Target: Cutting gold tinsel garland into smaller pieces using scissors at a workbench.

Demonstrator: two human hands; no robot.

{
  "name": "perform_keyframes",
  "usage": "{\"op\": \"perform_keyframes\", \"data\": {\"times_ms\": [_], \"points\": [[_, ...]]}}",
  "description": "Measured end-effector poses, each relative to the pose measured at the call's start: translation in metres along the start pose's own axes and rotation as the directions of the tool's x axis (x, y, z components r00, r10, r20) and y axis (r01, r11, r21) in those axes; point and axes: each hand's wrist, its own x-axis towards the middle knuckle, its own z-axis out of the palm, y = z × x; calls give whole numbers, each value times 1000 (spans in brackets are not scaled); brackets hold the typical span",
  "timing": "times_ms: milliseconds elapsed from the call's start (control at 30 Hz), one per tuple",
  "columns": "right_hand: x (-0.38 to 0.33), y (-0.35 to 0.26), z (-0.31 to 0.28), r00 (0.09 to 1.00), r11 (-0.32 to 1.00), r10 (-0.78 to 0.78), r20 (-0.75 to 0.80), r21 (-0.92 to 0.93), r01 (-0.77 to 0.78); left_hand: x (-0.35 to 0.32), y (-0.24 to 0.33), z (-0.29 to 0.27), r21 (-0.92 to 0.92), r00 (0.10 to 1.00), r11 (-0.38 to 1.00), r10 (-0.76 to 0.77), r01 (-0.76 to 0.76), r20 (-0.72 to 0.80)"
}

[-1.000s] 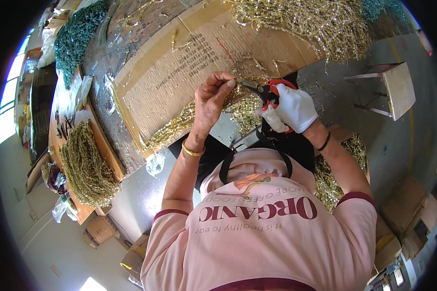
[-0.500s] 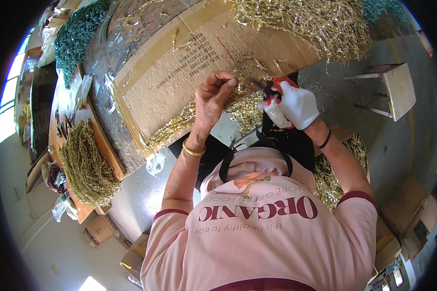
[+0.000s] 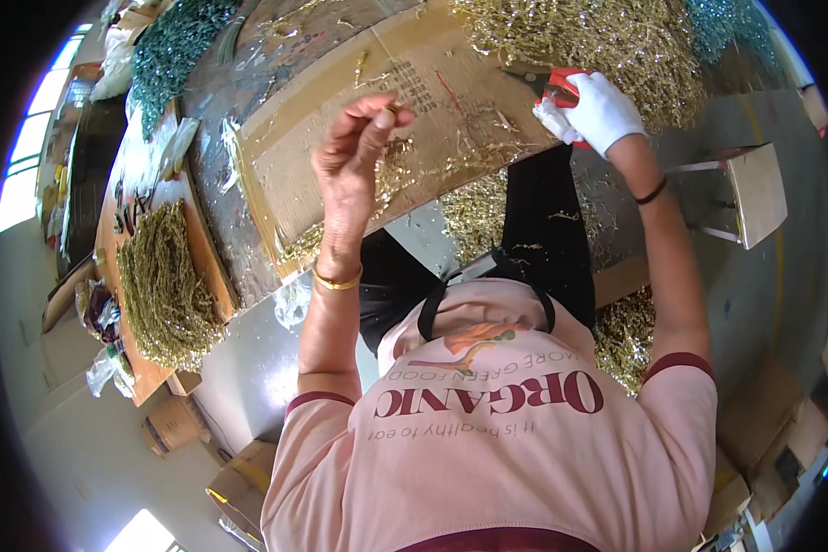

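My left hand (image 3: 354, 152), bare with a gold bangle at the wrist, is raised over the cardboard sheet (image 3: 308, 138). Its thumb and forefinger pinch a small piece of gold glittery sprig (image 3: 393, 109), mostly hidden by the fingers. In a white glove, my right hand (image 3: 605, 115) grips red-handled shears (image 3: 566, 85). Their dark blades point left over the cardboard, beside the large heap of gold glittery sprigs (image 3: 589, 41). Short gold clippings and a thin red strip (image 3: 447, 90) lie on the sheet.
Teal glittery sprigs (image 3: 175, 51) lie at the far left, with more teal ones (image 3: 731, 37) at the far right. A gold bundle (image 3: 166, 290) rests on a wooden board at left. Gold sprigs (image 3: 477, 216) show below the table edge. A stool (image 3: 754, 198) stands right.
My hands have moved apart: the left one up and to the left with its pinched piece, the right one up and to the right with the shears, toward the gold heap.
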Motion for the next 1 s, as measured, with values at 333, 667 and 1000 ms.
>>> {"op": "perform_keyframes", "data": {"times_ms": [333, 667, 1000], "points": [[-59, -108, 17, 885, 807, -398, -240, 367, 462, -10, -1, -28, 567, 901, 701, 362, -432, 239], [-51, -99, 41, 712, 703, -663, -229, 134, 698, -154, 31, -195, 903, 971, 358, -73, 238, -227], [-64, -80, 27, 730, 700, -648, -217, 210, 683, -163, 61, -196, 929, 991, 349, -98, 118, -89]]}}
